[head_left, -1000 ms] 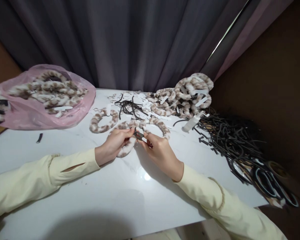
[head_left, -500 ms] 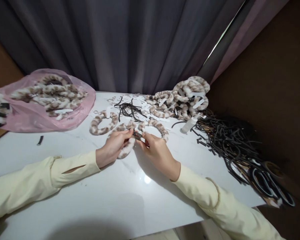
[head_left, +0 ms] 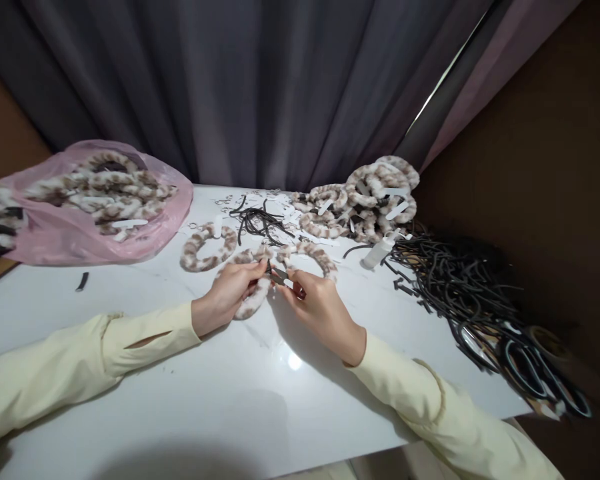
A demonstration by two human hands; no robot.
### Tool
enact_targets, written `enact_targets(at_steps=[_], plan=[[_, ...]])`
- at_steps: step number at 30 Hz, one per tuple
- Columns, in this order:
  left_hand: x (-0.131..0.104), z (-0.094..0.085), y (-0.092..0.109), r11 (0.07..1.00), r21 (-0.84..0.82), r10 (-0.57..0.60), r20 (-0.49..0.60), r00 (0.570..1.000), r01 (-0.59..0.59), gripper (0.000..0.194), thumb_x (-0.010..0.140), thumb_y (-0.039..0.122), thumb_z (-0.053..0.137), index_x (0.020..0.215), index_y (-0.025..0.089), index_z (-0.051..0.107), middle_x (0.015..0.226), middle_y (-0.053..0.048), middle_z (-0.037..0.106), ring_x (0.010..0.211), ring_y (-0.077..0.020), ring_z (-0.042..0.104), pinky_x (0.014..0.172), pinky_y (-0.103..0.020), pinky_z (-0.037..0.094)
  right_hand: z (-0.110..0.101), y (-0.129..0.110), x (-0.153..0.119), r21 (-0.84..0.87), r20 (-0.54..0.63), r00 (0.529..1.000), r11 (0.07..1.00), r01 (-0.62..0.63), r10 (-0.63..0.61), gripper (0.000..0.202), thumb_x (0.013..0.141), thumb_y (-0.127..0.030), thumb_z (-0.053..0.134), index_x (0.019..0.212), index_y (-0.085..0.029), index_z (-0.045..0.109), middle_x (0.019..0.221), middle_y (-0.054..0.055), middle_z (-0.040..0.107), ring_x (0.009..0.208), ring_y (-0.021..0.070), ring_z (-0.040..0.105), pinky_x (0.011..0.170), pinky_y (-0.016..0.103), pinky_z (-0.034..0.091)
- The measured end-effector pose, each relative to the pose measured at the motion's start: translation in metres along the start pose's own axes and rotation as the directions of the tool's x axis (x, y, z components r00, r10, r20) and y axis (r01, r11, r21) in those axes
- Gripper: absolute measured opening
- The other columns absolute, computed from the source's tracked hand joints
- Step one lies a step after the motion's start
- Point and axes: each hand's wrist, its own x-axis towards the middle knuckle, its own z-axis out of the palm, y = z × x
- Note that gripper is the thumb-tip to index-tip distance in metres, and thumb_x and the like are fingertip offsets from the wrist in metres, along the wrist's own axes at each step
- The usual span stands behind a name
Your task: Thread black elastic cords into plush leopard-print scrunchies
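My left hand pinches a brown-and-white furry ring near its dark end piece. In my right hand is a small dark metal tool, its tip against the dark piece at my left fingertips. What exactly the tip grips is too small to tell. Another furry ring with a white tag lies behind my left hand, and a further one lies just behind my right hand.
A pink plastic bag of furry rings lies at the left. Black cords lie behind my hands. Furry rings are piled at the back right, near a small bottle and a heap of black cords.
My right hand has shifted slightly to the right and turned a little with the tool, more of which now shows. My left hand stays on the furry ring.
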Motion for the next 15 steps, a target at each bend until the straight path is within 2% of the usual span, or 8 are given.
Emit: enact_targets(at_steps=[3, 7, 15], plan=[[-0.0007, 0.0007, 0.0007, 1.000, 0.003, -0.011, 0.025, 1.000, 0.011, 0.024, 0.078, 0.033, 0.060, 0.065, 0.013, 0.054, 0.039, 0.005, 0.043, 0.027, -0.0049, 0.031, 0.027, -0.017, 0.023, 0.0011, 0.0008, 0.0002, -0.011, 0.013, 1.000, 1.000, -0.002, 0.002, 0.018, 0.082, -0.020, 0.055, 0.066, -0.016, 0.048, 0.055, -0.001, 0.050, 0.048, 0.0096, 0.043, 0.048, 0.021, 0.029], [-0.0016, 0.0015, 0.0021, 1.000, -0.013, -0.007, 0.010, 1.000, 0.007, 0.020, 0.078, 0.028, 0.060, 0.066, 0.013, 0.054, 0.043, 0.004, 0.046, 0.031, -0.0043, 0.036, 0.030, -0.015, 0.028, 0.0035, 0.0032, 0.0003, -0.022, 0.006, 1.000, 1.000, 0.015, -0.015, 0.016, 0.082, -0.021, 0.055, 0.068, -0.015, 0.050, 0.055, -0.001, 0.050, 0.047, 0.0092, 0.042, 0.048, 0.020, 0.029], [-0.0061, 0.0040, 0.0071, 0.998, 0.024, -0.067, 0.124, 0.990, 0.065, 0.027, 0.085, 0.031, 0.049, 0.062, 0.016, 0.048, 0.033, 0.005, 0.040, 0.021, -0.0073, 0.029, 0.025, -0.019, 0.022, 0.0072, 0.0018, -0.0005, -0.062, 0.032, 0.999, 0.998, 0.012, -0.010, 0.012, 0.085, -0.023, 0.052, 0.077, -0.014, 0.053, 0.063, 0.001, 0.054, 0.051, 0.0105, 0.044, 0.050, 0.021, 0.030]])
